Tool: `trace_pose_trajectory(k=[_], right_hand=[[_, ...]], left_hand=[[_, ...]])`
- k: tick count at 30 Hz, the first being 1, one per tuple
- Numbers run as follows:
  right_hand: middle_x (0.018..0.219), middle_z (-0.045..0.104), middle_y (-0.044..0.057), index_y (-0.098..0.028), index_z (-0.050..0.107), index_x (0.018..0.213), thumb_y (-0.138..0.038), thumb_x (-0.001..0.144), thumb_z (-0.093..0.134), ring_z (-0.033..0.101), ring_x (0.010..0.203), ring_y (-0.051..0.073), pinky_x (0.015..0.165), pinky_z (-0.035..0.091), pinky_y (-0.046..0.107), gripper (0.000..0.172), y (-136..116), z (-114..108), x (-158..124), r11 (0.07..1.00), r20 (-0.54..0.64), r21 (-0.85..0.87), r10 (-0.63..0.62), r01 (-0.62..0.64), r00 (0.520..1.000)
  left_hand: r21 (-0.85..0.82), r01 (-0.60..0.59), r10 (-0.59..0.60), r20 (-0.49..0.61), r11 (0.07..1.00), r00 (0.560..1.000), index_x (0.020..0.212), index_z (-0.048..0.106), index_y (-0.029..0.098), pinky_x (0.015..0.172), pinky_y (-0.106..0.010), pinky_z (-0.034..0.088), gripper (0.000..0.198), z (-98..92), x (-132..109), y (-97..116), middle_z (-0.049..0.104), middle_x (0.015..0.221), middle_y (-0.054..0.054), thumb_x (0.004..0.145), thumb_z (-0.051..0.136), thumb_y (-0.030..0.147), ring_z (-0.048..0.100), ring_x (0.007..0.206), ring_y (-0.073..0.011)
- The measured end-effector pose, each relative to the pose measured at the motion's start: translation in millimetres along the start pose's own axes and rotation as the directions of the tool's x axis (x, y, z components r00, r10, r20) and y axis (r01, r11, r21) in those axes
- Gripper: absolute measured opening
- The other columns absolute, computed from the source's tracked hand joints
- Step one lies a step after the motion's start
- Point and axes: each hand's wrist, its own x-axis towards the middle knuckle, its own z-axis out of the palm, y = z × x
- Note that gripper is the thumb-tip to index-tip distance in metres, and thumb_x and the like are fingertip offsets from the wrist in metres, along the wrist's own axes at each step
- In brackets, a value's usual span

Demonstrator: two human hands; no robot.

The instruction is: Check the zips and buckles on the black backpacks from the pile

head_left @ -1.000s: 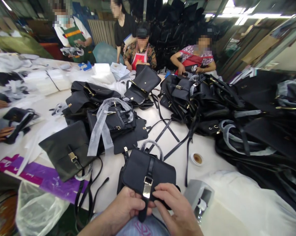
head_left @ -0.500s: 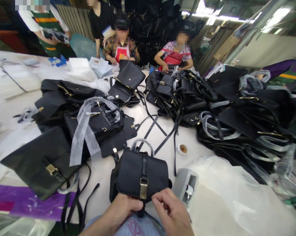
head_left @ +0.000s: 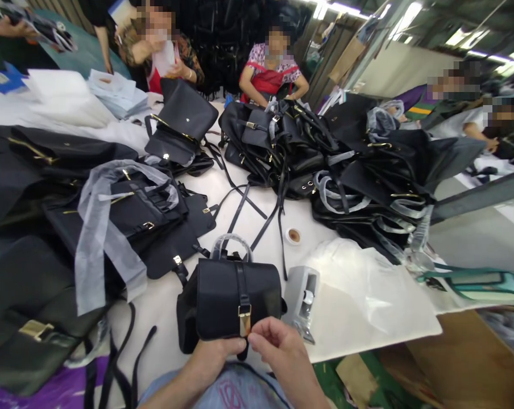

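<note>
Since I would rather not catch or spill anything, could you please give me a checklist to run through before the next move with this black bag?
1. Front flap of the black bag lies down over its front: ok.
2. Left hand supports the bag at its lower edge: ok.
3. Right hand is at the lower end of the gold clasp: ok.
4. Gold clasp is fully fastened: cannot tell; fingers partly cover its lower end.
5. Small white cup with brown contents stands apart from the bag: ok.
</note>
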Motion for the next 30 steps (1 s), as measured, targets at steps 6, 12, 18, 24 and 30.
trace_pose_trajectory(k=[6,12,18,24,30], right_hand=[[0.058,0.051,-0.002,-0.018,0.058,0.065,-0.038,0.074,0.057,0.044,0.057,0.013,0.054,0.034,0.025,0.022,1.8,3.8,-2.1,0.999,-0.014,-0.042,-0.036,0.035,0.999],[0.059,0.044,-0.003,-0.021,0.045,0.064,-0.039,0.083,0.045,0.043,0.058,0.015,0.056,0.031,0.027,0.026,3.9,13.6,-0.7,0.952,-0.031,-0.246,-0.198,0.184,0.980],[0.055,0.040,-0.005,-0.022,0.044,0.067,-0.042,0.082,0.049,0.039,0.053,0.013,0.052,0.029,0.026,0.025,-14.2,13.2,-7.7,0.984,0.049,-0.020,-0.174,0.175,0.984],[0.062,0.052,-0.003,-0.021,0.052,0.073,-0.047,0.089,0.050,0.049,0.060,0.013,0.058,0.038,0.024,0.031,-11.2,-29.1,-5.3,0.973,0.119,-0.052,-0.218,0.225,0.969],[0.063,0.058,-0.001,-0.022,0.058,0.078,-0.053,0.093,0.041,0.057,0.060,0.016,0.057,0.043,0.025,0.039,-5.0,-16.5,2.7,0.947,-0.031,-0.251,-0.218,0.203,0.976]], left_hand=[[0.017,0.043,-0.041,-0.102,0.999,0.994,0.069,0.074,0.015,0.074,-0.034,0.050,0.024,1.1,-6.1,15.9,0.072,0.077,-0.005,0.047,0.069,0.022,0.060,0.074,-0.0240],[0.039,0.013,-0.008,-0.121,0.999,0.993,0.068,0.073,0.015,0.074,-0.034,0.050,0.022,-1.3,-0.2,9.5,0.071,0.074,-0.005,0.048,0.069,0.022,0.059,0.072,-0.0223],[-0.002,-0.120,0.120,0.020,0.993,0.993,0.074,0.072,0.015,0.083,-0.036,0.050,0.022,5.4,-1.2,14.8,0.072,0.082,-0.005,0.056,0.072,0.026,0.062,0.081,-0.0248],[-0.090,-0.155,0.161,0.065,0.984,0.985,0.086,0.073,0.015,0.096,-0.042,0.045,0.036,5.8,0.8,9.5,0.073,0.088,-0.007,0.054,0.071,0.032,0.061,0.096,-0.0291],[-0.057,-0.149,0.152,0.071,0.987,0.986,0.093,0.072,0.015,0.095,-0.042,0.044,0.042,6.1,1.6,6.9,0.072,0.087,-0.008,0.054,0.069,0.032,0.060,0.095,-0.0298]])
